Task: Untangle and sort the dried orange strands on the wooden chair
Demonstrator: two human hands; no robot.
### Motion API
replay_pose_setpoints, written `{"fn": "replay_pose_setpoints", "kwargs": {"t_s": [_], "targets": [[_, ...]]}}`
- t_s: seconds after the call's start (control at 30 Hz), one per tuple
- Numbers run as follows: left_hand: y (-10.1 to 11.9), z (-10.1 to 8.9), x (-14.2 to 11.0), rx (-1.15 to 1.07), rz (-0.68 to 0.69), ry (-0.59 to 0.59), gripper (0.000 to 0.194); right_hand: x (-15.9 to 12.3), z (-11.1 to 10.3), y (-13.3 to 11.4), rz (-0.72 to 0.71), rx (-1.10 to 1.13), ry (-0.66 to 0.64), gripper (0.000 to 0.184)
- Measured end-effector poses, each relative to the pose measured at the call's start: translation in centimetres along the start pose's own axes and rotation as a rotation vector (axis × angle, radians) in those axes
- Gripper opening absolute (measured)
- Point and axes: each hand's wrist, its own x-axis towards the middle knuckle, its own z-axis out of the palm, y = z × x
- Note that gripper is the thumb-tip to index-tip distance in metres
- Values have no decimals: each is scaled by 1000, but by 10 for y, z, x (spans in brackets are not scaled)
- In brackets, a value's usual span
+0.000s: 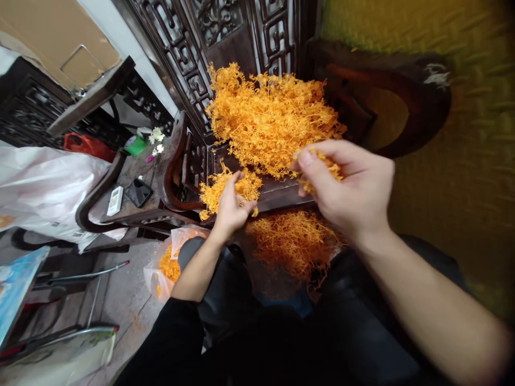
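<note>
My right hand [350, 187] is closed around a small bunch of orange branching sprigs [330, 169], thumb and forefinger pinched together. It is just in front of a large heap of the same orange, flower-like sprigs [273, 123] on a dark carved wooden chair seat [281, 197]. To the left, my left hand [233, 209] is over a smaller pile of orange sprigs [213, 195] at the seat's front corner. Its thumb and forefinger are spread apart, while the other fingers are partly hidden. Below the seat edge, between my knees, lies a tangle of thin orange stems [292, 236].
A pinkish plastic bag [155, 279] with orange pieces is on the floor by my left knee. A small wooden side table [129, 206] holds a black phone [139, 192], a white remote-like device [115, 201] and a green roll [135, 145]. The curved chair arm [430, 107] rises at right.
</note>
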Motion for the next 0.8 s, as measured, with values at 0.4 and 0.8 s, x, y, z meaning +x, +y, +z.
{"fn": "replay_pose_setpoints", "kwargs": {"t_s": [0.4,0.8], "targets": [[23,1,-3,-222,99,243,89,-17,22,40,74,-366,-677,33],[20,-26,11,39,240,-130,110,-22,9,10,-263,-282,-777,34]]}}
